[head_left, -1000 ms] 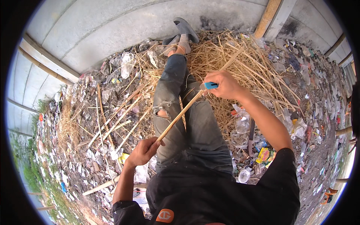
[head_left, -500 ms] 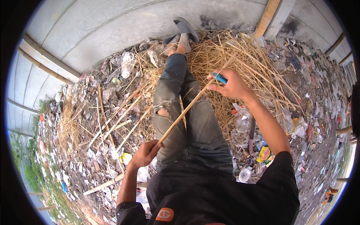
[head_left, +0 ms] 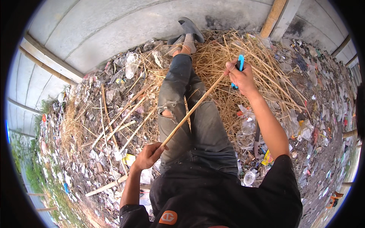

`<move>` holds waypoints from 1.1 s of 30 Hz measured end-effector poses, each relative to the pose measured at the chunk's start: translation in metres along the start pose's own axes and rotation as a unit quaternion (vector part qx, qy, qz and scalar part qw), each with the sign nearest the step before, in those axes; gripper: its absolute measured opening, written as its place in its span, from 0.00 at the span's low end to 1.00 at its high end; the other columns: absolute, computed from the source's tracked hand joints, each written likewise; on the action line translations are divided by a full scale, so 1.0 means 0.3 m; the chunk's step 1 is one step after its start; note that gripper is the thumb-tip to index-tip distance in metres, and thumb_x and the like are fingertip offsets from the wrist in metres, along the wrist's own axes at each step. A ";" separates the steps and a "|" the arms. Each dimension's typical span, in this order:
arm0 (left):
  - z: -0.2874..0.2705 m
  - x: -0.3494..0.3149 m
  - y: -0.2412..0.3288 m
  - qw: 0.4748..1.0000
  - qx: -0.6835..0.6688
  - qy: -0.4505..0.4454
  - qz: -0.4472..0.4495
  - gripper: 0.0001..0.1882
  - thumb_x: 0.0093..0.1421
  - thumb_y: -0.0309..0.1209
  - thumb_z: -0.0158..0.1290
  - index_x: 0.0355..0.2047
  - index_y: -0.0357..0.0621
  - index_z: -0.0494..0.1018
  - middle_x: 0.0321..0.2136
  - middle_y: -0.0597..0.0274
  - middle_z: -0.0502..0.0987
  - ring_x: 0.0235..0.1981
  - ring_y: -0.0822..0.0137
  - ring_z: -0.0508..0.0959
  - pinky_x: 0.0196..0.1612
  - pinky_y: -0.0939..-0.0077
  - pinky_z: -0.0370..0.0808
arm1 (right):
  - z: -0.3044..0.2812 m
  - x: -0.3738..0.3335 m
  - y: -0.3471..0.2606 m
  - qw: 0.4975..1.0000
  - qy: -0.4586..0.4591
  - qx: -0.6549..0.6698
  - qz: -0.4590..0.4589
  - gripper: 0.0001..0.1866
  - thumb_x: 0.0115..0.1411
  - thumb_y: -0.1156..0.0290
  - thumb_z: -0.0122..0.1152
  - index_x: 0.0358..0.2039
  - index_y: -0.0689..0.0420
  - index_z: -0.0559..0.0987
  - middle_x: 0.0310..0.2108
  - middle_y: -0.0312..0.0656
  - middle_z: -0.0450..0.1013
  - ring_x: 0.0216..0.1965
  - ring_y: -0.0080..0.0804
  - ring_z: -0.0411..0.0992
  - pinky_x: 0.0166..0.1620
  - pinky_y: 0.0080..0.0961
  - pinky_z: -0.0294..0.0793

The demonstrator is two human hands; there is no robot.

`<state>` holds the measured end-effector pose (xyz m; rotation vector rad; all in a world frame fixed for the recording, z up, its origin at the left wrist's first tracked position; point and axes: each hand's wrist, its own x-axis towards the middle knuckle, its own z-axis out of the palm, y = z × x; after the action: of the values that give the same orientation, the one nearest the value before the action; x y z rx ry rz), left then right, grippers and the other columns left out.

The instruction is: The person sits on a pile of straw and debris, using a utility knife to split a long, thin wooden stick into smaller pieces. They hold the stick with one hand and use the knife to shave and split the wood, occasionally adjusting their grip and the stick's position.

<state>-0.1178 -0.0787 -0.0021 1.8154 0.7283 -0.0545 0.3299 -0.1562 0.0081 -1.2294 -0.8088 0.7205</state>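
Observation:
A thin tan stick [head_left: 192,110] slants up and to the right across my outstretched legs. My left hand [head_left: 150,155] is closed around its lower end, near my left thigh. At the upper end, my right hand [head_left: 242,79] grips a bright blue tool [head_left: 240,62], whose blue parts show above and below the fingers; its working part is hidden. The thumb and fingers of that hand are at the stick's tip, and I cannot tell whether they pinch it. Below the right hand lies a heap of straw-like slivers [head_left: 218,57], spread around my feet and right leg.
A grey concrete wall [head_left: 125,34] with a bamboo post [head_left: 273,19] stands beyond my feet. Litter and plastic scraps cover the ground on both sides. Several loose sticks [head_left: 118,131] lie to the left. A dark blade-like tool [head_left: 256,140] lies beside my right thigh, partly behind my forearm.
My right hand has moved up and right toward the stick's far end and turned, so the blue tool now points upward. My left hand keeps its hold.

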 end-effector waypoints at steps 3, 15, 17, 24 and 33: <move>0.019 -0.006 -0.015 0.999 -0.047 0.000 -0.022 0.17 0.73 0.38 0.47 0.44 0.36 0.78 0.17 0.75 0.64 0.20 0.81 0.61 0.24 0.77 0.59 | -0.025 0.021 -0.008 0.968 0.129 -0.209 -0.043 0.24 0.66 0.51 0.64 0.44 0.63 0.80 0.23 0.38 0.77 0.28 0.22 0.73 0.32 0.24 0.68; 0.091 0.168 0.072 0.991 -0.074 0.104 0.027 0.19 0.74 0.42 0.47 0.47 0.37 0.75 0.18 0.73 0.64 0.20 0.80 0.63 0.24 0.80 0.61 | 0.244 -0.127 0.142 0.991 0.005 -0.130 0.020 0.27 0.61 0.47 0.68 0.42 0.63 0.80 0.25 0.36 0.76 0.27 0.23 0.73 0.33 0.24 0.71; 0.110 0.188 0.082 0.988 -0.021 0.144 0.045 0.19 0.73 0.41 0.48 0.49 0.36 0.75 0.18 0.71 0.66 0.21 0.79 0.64 0.25 0.78 0.63 | 0.334 -0.157 0.102 0.990 -0.061 -0.128 0.006 0.24 0.60 0.52 0.70 0.41 0.63 0.80 0.25 0.36 0.77 0.27 0.21 0.74 0.33 0.23 0.72; 0.136 0.184 0.028 0.969 0.015 0.231 0.092 0.21 0.71 0.39 0.53 0.55 0.35 0.74 0.20 0.62 0.75 0.22 0.75 0.73 0.27 0.77 0.69 | 0.352 -0.092 0.063 0.997 0.021 -0.030 -0.071 0.14 0.61 0.68 0.70 0.41 0.63 0.79 0.30 0.38 0.80 0.32 0.21 0.78 0.36 0.21 0.76; 0.043 -0.062 -0.275 0.951 0.123 0.284 -0.011 0.15 0.68 0.36 0.57 0.32 0.34 0.76 0.12 0.62 0.63 0.16 0.75 0.60 0.20 0.71 0.59 | 0.330 -0.191 0.277 0.969 -0.087 -0.226 0.042 0.22 0.68 0.51 0.58 0.41 0.61 0.77 0.28 0.46 0.76 0.31 0.41 0.77 0.37 0.37 0.74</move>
<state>-0.1703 -0.0830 -0.0695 2.0841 1.1869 0.3952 0.2123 -0.1368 -0.0676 -1.6324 -1.1123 0.7433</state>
